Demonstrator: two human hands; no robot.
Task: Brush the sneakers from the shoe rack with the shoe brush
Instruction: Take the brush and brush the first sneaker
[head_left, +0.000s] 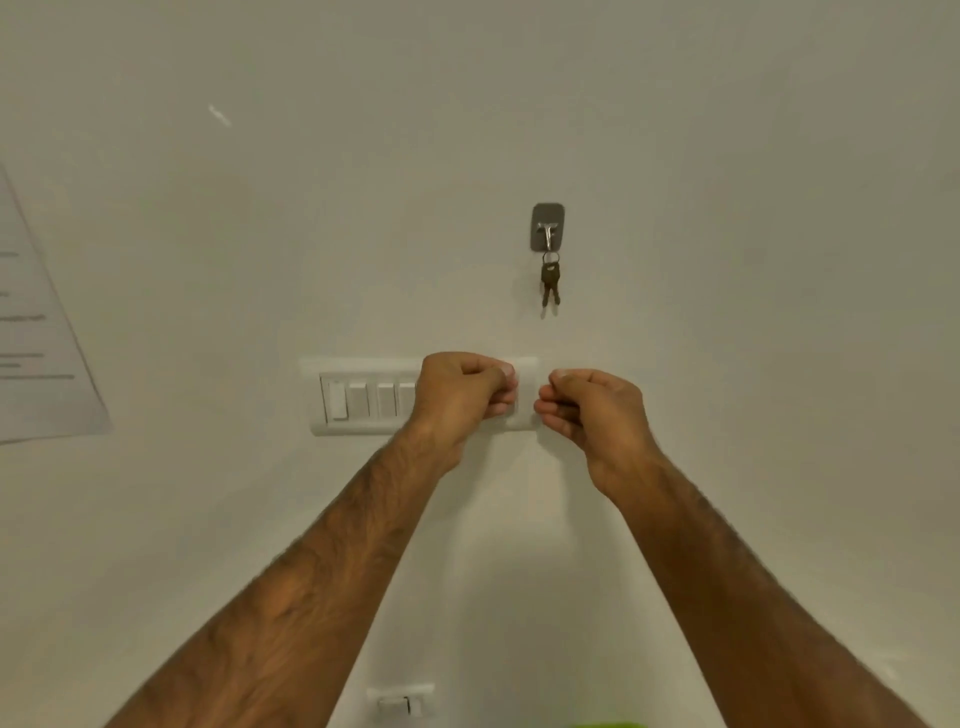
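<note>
No sneakers, shoe rack or shoe brush are in view. Both my arms reach up toward a plain wall. My left hand is curled into a loose fist in front of the right end of a white switch panel. My right hand is also curled shut, just right of the panel, fingertips facing the left hand. The two hands are a small gap apart. I see nothing held in either hand.
A metal hook on the wall above the hands carries a small bunch of keys. A printed paper sheet is stuck at the far left. A smaller switch plate sits low on the wall; a green edge shows at the bottom.
</note>
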